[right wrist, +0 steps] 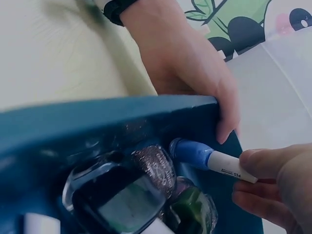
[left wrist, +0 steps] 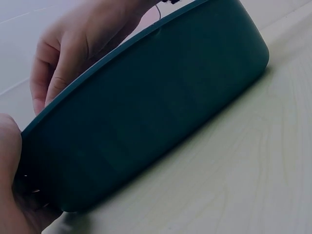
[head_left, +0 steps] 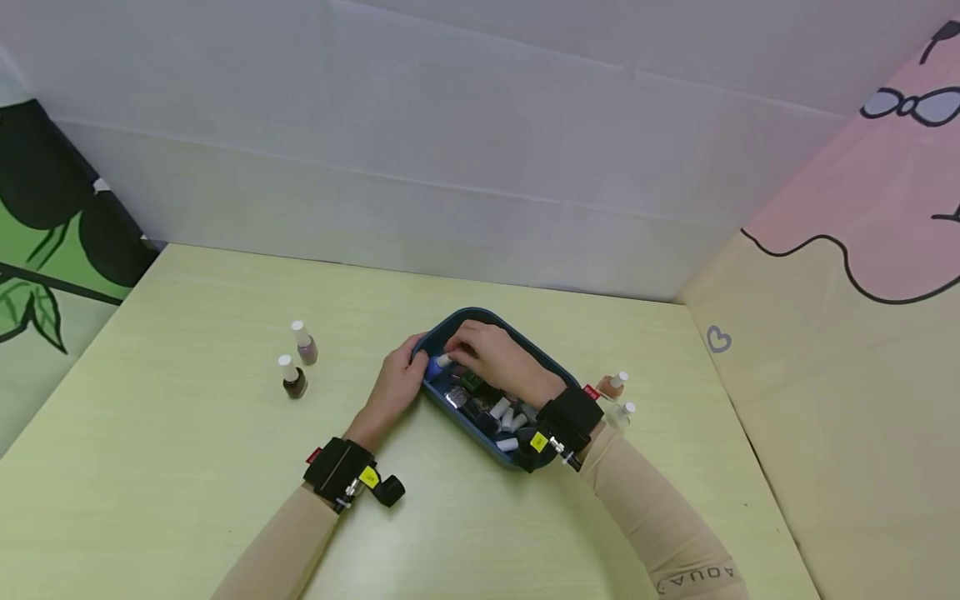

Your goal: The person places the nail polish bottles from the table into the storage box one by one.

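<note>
A dark blue plastic bin [head_left: 465, 427] stands on the table with several nail polish bottles inside. My left hand [head_left: 395, 377] grips its left end, thumb over the rim. Inside that end, my right hand [head_left: 498, 358] pinches the white cap of a blue nail polish bottle [right wrist: 192, 153] between thumb and fingers. The blue bottle lies tilted, its cap toward my right hand. Beside it in the right wrist view are a glittery bottle [right wrist: 155, 168], a green one [right wrist: 190, 209] and a large dark one [right wrist: 114, 195]. The left wrist view shows mostly the bin's outer wall.
Two nail polish bottles stand on the table to the left, one mauve [head_left: 307, 346] and one dark [head_left: 293, 380]. Right of the bin, partly behind my right wrist, are a peach bottle [head_left: 612, 385] and a clear one [head_left: 622, 414]. A white wall [head_left: 420, 150] rises behind the table.
</note>
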Motion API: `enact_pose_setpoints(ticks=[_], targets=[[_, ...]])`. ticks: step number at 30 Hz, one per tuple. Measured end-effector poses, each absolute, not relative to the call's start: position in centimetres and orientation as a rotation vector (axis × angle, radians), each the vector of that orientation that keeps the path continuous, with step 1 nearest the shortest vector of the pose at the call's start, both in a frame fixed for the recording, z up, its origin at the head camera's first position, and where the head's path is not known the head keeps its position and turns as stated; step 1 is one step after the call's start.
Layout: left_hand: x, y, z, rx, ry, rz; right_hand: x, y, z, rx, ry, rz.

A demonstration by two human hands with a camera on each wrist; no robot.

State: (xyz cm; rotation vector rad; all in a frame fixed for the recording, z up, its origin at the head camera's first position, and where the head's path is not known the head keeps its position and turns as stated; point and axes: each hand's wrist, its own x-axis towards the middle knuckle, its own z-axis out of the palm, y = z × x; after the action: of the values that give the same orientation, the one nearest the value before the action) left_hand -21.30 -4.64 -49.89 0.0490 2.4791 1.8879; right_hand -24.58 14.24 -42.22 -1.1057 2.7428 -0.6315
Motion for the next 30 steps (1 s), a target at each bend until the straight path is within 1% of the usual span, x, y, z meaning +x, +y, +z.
enact_pose_setpoints(ticks=[9, 22, 30], targets=[[-21.3, -4.8, -49.8, 0.039, 2.48, 1.882, -24.4, 14.9, -42.8, -1.075, 2.693, -0.639], [-21.2, -4.8, -49.7, 0.037, 2.477, 1.882, -24.3, 15.6, -43.5, -1.149, 2.666, -0.564], [-21.2, -4.8, -49.9, 0.045, 2.495, 1.88, -24.4, 15.8, -43.7, -1.145, 2.651, -0.541]])
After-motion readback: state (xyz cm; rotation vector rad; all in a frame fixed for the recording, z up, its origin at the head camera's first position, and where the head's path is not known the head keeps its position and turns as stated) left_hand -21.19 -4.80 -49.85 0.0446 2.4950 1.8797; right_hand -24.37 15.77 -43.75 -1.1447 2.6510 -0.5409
